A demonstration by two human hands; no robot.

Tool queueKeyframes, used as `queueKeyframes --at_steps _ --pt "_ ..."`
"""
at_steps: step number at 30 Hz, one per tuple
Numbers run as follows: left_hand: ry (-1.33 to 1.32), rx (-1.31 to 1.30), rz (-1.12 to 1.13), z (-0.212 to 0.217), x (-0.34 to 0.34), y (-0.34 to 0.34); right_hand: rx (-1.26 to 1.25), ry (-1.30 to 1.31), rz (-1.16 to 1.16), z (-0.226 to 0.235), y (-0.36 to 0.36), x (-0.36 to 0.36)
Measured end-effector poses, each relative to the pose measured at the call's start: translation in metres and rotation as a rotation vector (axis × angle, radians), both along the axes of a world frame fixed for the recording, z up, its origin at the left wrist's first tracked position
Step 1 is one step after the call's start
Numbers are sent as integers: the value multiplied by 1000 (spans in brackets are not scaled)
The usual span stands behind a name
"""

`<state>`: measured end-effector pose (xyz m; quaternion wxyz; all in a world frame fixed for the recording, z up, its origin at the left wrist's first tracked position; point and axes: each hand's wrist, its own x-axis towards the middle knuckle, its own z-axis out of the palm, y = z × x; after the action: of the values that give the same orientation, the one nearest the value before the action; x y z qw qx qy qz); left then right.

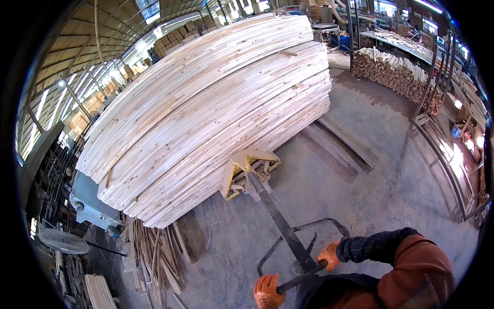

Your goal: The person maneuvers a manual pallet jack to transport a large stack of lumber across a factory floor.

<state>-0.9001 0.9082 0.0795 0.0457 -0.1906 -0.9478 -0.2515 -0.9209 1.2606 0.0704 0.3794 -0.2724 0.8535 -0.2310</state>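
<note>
Both my hands wear orange gloves and are closed on the dark handle (293,282) of a pallet jack. My left hand (267,292) wraps around the handle's near left end. Farther right, my right hand (329,256) grips the other end. A long dark shaft (282,226) slopes up and left from the handle to the jack's worn yellow body (235,168). That body stands against the long side of a tall stack of pale boards (206,108). The forks are hidden from view.
Loose wood strips (154,257) lie on the concrete floor (396,180) at the left, near a round fan (63,241) and a light-blue machine (90,203). A dark beam (342,147) lies right of the stack. Bundled sticks (393,74) and a metal frame (440,147) stand farther right.
</note>
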Motion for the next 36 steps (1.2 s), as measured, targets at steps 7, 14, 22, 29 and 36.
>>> queueKeyframes --at_steps 7,14,22,29,36 --pt "260 -190 454 57 -35 -26 -68 255 -171 179 27 -122" --pt "-158 345 547 -26 12 19 -74 -22 -147 123 6 -75" --pt "-841 367 793 -105 144 -78 -150 5 -138 103 14 -60" --pt "-457 852 923 -5 71 -15 -133 371 -216 174 28 -115" --pt "-2 -2 161 95 6 44 51 68 -66 4 7 -5"
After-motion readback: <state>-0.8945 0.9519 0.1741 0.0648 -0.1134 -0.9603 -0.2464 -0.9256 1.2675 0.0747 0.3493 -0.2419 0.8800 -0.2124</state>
